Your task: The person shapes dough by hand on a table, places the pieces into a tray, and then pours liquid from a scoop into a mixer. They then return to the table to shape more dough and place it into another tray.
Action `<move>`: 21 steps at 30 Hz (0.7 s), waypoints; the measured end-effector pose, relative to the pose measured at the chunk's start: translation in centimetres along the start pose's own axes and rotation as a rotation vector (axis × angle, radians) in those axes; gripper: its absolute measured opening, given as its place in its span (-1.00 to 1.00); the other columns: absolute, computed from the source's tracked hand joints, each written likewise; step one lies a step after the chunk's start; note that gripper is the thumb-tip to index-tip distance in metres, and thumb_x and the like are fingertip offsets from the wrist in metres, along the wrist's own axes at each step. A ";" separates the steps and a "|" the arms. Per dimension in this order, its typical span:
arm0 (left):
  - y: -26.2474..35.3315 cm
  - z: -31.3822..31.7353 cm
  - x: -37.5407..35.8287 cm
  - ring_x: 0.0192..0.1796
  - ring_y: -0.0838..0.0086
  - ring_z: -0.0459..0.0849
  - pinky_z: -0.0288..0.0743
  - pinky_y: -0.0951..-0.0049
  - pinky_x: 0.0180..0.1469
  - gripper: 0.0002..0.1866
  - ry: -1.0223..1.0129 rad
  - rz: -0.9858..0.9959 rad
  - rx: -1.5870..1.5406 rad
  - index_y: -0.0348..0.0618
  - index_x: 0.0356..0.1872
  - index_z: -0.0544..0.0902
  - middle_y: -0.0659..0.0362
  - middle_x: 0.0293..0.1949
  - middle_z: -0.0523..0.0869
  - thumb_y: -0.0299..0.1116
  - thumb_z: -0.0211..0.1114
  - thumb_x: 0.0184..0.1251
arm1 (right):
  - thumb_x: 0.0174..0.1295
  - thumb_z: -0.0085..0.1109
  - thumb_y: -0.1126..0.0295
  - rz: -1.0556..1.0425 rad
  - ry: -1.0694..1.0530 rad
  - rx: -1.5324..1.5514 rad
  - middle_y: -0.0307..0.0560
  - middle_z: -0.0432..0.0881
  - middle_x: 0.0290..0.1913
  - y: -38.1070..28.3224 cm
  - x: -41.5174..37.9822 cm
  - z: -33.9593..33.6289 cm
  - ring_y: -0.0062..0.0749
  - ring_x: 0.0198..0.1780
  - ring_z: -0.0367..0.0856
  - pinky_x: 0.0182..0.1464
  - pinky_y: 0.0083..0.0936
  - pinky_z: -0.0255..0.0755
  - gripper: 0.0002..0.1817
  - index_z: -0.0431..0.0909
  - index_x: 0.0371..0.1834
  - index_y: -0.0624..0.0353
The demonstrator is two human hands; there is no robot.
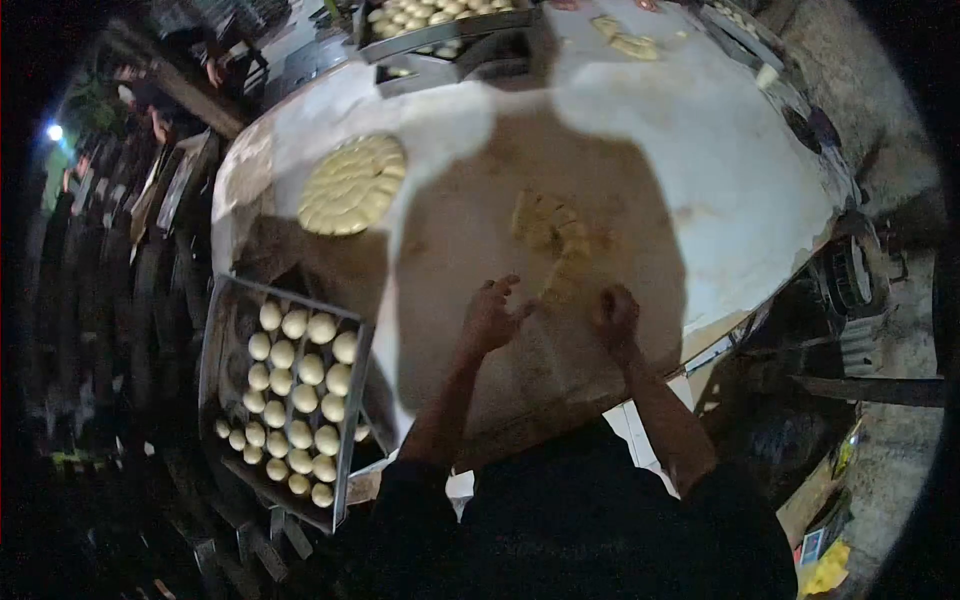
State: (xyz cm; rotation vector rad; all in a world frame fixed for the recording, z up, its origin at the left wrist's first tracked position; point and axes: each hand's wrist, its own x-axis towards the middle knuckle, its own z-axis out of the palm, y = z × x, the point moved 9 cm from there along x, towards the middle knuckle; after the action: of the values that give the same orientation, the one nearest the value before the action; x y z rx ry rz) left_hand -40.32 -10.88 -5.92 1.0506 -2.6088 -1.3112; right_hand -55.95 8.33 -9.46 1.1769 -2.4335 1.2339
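Observation:
Pieces of cut dough (546, 222) lie in my shadow on the worktable, ahead of my hands. A few more dough pieces (568, 280) trail from them toward me, between the two hands. My left hand (490, 318) is over the table with its fingers apart, just left of this trail, and I see nothing in it. On the right, my right hand (616, 316) is curled closed near the table surface. Whatever its fingers hold, if anything, is hidden in the dim light. The dough pieces' edges are hard to make out in the shadow.
A metal tray (362, 400) of round dough balls (303, 397) sits at the table's left edge. Beyond it lies a flat, scored round of dough (353, 186). More trays (450, 38) with dough balls stand at the back. Another person's hand (646, 4) shows beside dough (625, 38) across the table.

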 end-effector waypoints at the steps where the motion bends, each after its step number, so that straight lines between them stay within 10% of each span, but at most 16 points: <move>1: 1.8 2.8 1.5 0.02 0.12 0.62 0.47 0.14 0.09 -0.47 0.039 -0.063 0.102 -0.26 0.10 0.50 -0.10 0.02 0.58 -0.13 0.37 0.22 | 0.19 0.11 0.41 0.067 -0.019 0.054 -0.10 0.45 -0.49 2.7 -0.1 -1.2 -0.30 -0.48 0.43 -0.35 -0.42 0.37 -0.88 0.39 -0.39 0.19; 4: 2.4 10.2 4.1 0.05 0.08 0.60 0.48 0.11 0.09 -0.35 0.228 -0.046 0.464 -0.28 0.22 0.36 -0.14 0.08 0.53 -0.08 0.34 0.24 | 0.20 0.07 0.45 0.143 -0.094 0.120 -0.04 0.50 -0.35 6.3 -1.8 -3.2 -0.21 -0.31 0.49 -0.15 -0.25 0.37 -0.87 0.46 -0.21 0.19; 11: 0.7 10.8 0.4 -0.01 0.11 0.60 0.48 0.14 0.01 -0.31 -0.084 -0.153 -0.202 -0.29 0.17 0.34 -0.17 -0.02 0.55 0.04 0.32 0.22 | 0.23 0.06 0.37 -0.314 -0.484 -0.321 0.09 0.40 0.15 1.2 -1.9 3.2 -0.05 0.17 0.36 0.18 -0.03 0.13 -0.48 0.33 0.31 0.01; 16: -7.1 11.2 -5.1 -0.09 0.26 0.62 0.52 0.29 -0.11 -0.43 -0.025 0.146 0.330 -0.28 0.05 0.44 -0.06 -0.16 0.60 -0.04 0.36 0.23 | 0.25 0.09 0.26 -0.125 -0.648 -0.376 0.13 0.35 0.17 -1.1 -0.4 3.4 -0.02 0.18 0.35 0.24 0.02 0.11 -0.45 0.29 0.33 0.03; 18: -5.0 7.1 -10.0 -0.10 0.37 0.60 0.52 0.39 -0.14 -0.52 0.050 -0.009 0.011 -0.27 0.03 0.44 0.00 -0.18 0.60 -0.13 0.34 0.27 | 0.33 0.00 0.11 -0.024 -0.665 -0.359 0.14 0.33 0.23 -2.8 -0.9 2.9 -0.02 0.19 0.37 0.28 -0.04 0.14 -0.46 0.32 0.28 0.20; 21: -3.0 0.9 -15.3 -0.10 0.48 0.56 0.49 0.48 -0.13 -0.65 0.352 0.093 -0.734 -0.21 -0.03 0.39 0.06 -0.20 0.59 -0.26 0.30 0.33 | 0.33 0.06 0.11 0.169 -0.675 0.460 0.09 0.45 0.09 -8.4 -5.0 5.2 -0.12 0.01 0.52 0.08 -0.22 0.37 -0.49 0.34 0.22 0.22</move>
State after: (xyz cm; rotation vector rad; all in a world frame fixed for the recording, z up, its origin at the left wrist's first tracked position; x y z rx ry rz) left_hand -27.16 -2.56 -4.85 0.8961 -1.6775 -1.6678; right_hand -45.58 4.47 -10.03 1.7819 -2.8377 1.7414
